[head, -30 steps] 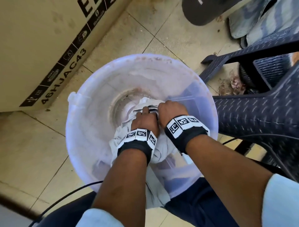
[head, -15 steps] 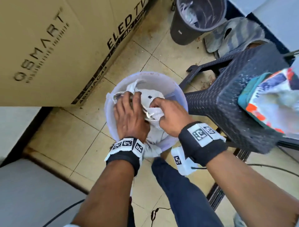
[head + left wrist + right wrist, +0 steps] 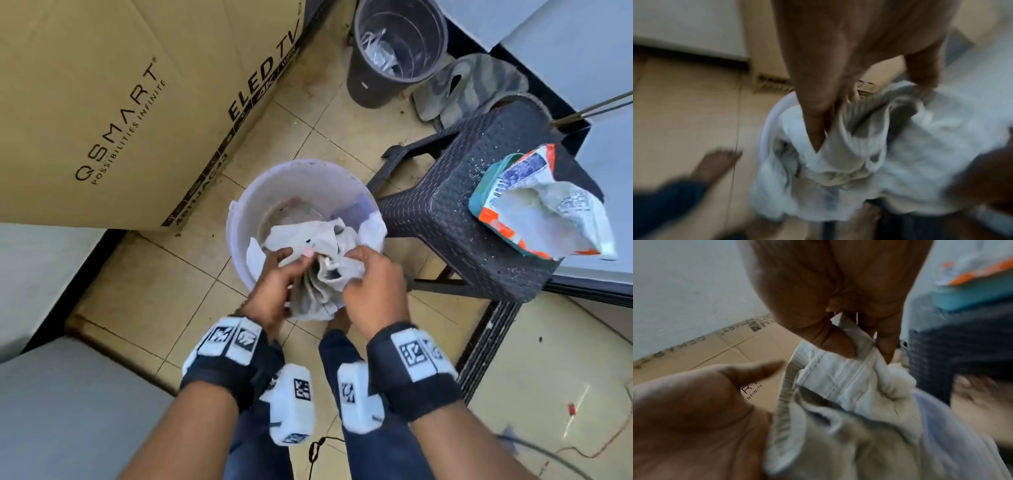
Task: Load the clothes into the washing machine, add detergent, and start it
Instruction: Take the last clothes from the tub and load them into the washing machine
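Note:
A bundle of pale grey and white clothes hangs over the near rim of a translucent white bucket on the tiled floor. My left hand grips the bundle from the left, its fingers pushed into the folds. My right hand pinches a stitched hem of the cloth between thumb and fingers. An opened orange, teal and white detergent bag lies on a dark woven stool right of the bucket. More white cloth stays inside the bucket.
A large cardboard TV box leans at the left. A dark bin stands behind the bucket, with a grey cloth beside it. A grey flat surface fills the lower left. Cables run on the floor at right.
Both hands have risen from deep in the bucket to its near rim, bringing the clothes bundle with them. My head has lifted, so the stool, bag and bin came into view.

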Motion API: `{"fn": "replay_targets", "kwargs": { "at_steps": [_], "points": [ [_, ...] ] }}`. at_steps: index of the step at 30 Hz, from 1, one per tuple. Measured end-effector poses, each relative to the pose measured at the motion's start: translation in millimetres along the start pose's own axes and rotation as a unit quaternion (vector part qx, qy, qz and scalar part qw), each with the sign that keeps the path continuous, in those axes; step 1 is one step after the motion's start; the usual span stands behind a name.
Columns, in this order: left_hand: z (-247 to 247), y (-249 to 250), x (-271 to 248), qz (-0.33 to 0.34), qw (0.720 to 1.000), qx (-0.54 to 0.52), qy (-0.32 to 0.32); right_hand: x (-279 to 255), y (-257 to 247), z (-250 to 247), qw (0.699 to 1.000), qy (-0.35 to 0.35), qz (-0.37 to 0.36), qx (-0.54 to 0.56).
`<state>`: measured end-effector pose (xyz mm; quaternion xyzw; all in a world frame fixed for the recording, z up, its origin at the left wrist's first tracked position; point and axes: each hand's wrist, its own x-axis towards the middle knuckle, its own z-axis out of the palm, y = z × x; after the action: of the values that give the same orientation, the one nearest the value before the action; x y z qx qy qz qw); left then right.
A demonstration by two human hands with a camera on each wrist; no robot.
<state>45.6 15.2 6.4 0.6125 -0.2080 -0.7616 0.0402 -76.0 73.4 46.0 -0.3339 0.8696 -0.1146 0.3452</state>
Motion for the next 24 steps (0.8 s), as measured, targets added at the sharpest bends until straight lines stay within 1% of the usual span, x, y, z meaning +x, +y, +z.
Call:
{"fn": "replay_targets", "kwargs": {
  "at_steps": [1, 2, 3, 4, 6, 7, 8, 9, 10, 12, 13, 14, 15, 16, 18, 19, 21, 22, 24],
  "points": [
    [0.8, -7.2, -3.4, -0.017, 0.997, -0.066, -0.031, -11.5, 4.5, 10.1, 0.998, -0.036, 0.008, 0.048],
    [2.5, -11.4, -7.8, -0.006, 0.997, -0.058, -0.045, -23.1, 7.4, 18.7, 0.993, -0.085, 0.005, 0.085],
    [2.7, -15.2, -10.0, 0.017, 0.999, 0.0, -0.033, -35.6, 8.8, 24.9, 0.984, -0.138, -0.01, 0.113],
    [0.5, -18.2, -10.7, 0.045, 0.996, 0.076, 0.001, -47.4, 10.3, 28.6, 0.971, -0.191, -0.034, 0.141],
    [-11.9, -23.0, -7.4, 0.095, 0.969, 0.202, 0.102, -63.9, 12.9, 27.9, 0.928, -0.309, -0.064, 0.197],
    [-19.1, -24.4, -8.9, 0.105, 0.956, 0.235, 0.139, -65.4, 14.2, 22.8, 0.908, -0.363, -0.062, 0.201],
    [-27.1, -26.8, -11.1, 0.117, 0.95, 0.249, 0.151, -60.5, 17.8, 17.3, 0.904, -0.384, -0.058, 0.179],
    [-35.3, -28.8, -15.2, 0.129, 0.95, 0.249, 0.138, -51.6, 21.5, 12.7, 0.915, -0.371, -0.052, 0.15],
    [-42.8, -30.3, -20.5, 0.141, 0.953, 0.242, 0.116, -38.0, 28.3, 10.2, 0.939, -0.321, -0.038, 0.116],
    [-55.6, -27.9, -36.6, 0.155, 0.96, 0.223, 0.064, -1.5, 43.7, 9.6, 0.982, -0.183, -0.002, 0.048],
    [-60.9, -24.1, -45.7, 0.159, 0.964, 0.213, 0.035, 17.6, 50.2, 11.3, 0.991, -0.133, -0.002, -0.013],
    [-66.7, -19.4, -55.8, 0.163, 0.966, 0.199, 0.004, 35.1, 55.1, 15.4, 0.989, -0.122, -0.017, -0.079],
    [-71.0, -15.4, -65.0, 0.167, 0.966, 0.194, -0.028, 49.9, 61.3, 21.4, 0.978, -0.154, -0.031, -0.135],
    [-75.4, -11.9, -73.0, 0.167, 0.964, 0.2, -0.055, 62.6, 64.8, 29.3, 0.961, -0.208, -0.047, -0.174],
    [-83.0, -6.1, -87.3, 0.168, 0.957, 0.219, -0.091, 78.9, 59.0, 47.9, 0.926, -0.286, -0.099, -0.227],
    [-86.3, -4.0, -93.6, 0.169, 0.954, 0.226, -0.101, 82.1, 52.8, 58.6, 0.909, -0.302, -0.147, -0.247],
    [-90.9, 0.5, -100.7, 0.17, 0.947, 0.244, -0.12, 81.8, 36.5, 75.9, 0.887, -0.296, -0.247, -0.256],
    [-93.4, 2.1, -102.8, 0.172, 0.944, 0.253, -0.126, 78.7, 27.1, 82.2, 0.877, -0.298, -0.279, -0.253],
    [-97.3, 2.3, -103.2, 0.18, 0.938, 0.268, -0.125, 74.1, 15.8, 89.2, 0.852, -0.313, -0.319, -0.273]
  ]
}}
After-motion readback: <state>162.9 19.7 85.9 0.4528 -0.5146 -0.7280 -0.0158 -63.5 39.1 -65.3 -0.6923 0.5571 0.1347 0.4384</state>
